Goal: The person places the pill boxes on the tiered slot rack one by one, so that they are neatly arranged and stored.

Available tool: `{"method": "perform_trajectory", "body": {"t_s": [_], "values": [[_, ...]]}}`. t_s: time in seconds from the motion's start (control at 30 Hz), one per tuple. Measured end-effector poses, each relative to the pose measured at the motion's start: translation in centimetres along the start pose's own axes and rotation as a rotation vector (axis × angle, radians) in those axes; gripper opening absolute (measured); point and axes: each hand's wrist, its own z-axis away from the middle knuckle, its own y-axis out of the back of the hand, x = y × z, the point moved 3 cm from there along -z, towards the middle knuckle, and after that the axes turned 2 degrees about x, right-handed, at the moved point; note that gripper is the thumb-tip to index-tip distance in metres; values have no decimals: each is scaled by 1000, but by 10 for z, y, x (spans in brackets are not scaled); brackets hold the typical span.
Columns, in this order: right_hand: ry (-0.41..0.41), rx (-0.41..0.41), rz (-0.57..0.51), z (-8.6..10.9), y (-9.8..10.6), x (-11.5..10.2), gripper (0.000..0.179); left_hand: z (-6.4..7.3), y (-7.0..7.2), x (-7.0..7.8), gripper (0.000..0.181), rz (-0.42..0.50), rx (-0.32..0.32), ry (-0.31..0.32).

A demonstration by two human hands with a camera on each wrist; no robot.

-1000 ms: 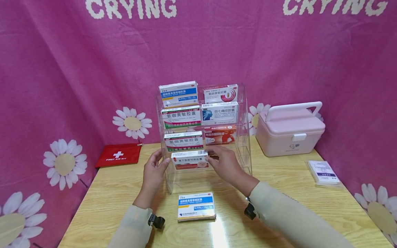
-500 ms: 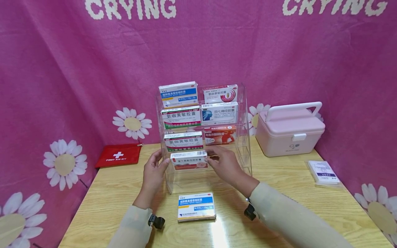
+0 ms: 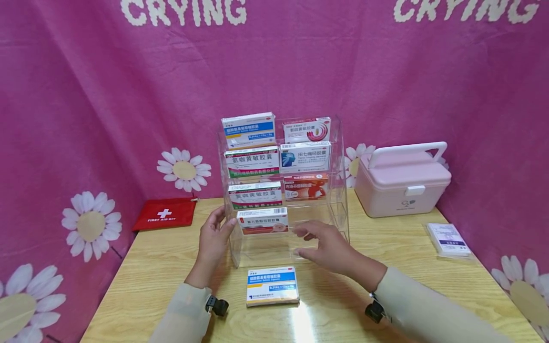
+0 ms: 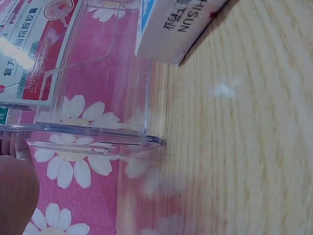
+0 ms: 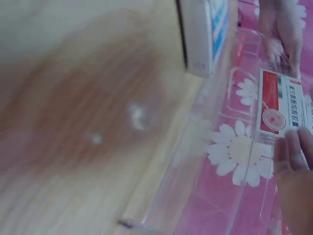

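A clear acrylic display rack [image 3: 257, 252] stands on the table with medicine boxes on its tiers. In its lowest occupied tier, at the left, sits a white and red medicine box [image 3: 263, 222], also seen in the right wrist view. My left hand [image 3: 212, 238] holds the rack's left side edge, thumb near that box's left end; in the left wrist view its thumb [image 4: 17, 193] shows beside the clear side panel. My right hand [image 3: 328, 247] hovers before the rack's lower right, fingers parted and holding nothing. A blue and white medicine box [image 3: 272, 286] lies flat before the rack.
Several other boxes fill the upper tiers, among them an orange one [image 3: 306, 186]. A red first aid pouch [image 3: 165, 214] lies at left. At right stand a pink medicine case [image 3: 401, 183] and a stack of white cards or packets [image 3: 448, 239]. A pink curtain hangs behind.
My right hand has let go of the white and red medicine box and moved down and to the right. The box stays in the rack, and the left hand has hardly moved.
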Motion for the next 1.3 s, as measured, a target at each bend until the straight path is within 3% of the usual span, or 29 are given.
{"method": "perform_trajectory", "body": {"t_s": [0.17, 0.43, 0.8, 1.3], "values": [[45, -199, -12, 17, -10, 5, 46, 0, 1, -1, 53, 3, 3, -1], [55, -362, 50, 32, -30, 12, 46, 1, 2, -1, 54, -3, 0, 4], [179, -389, 222, 36, -39, 10, 47, 1, 3, -1, 56, -40, -8, 5], [-6, -424, 233, 35, -57, 14, 65, 2, 3, 2, 56, -83, -17, 33]]}}
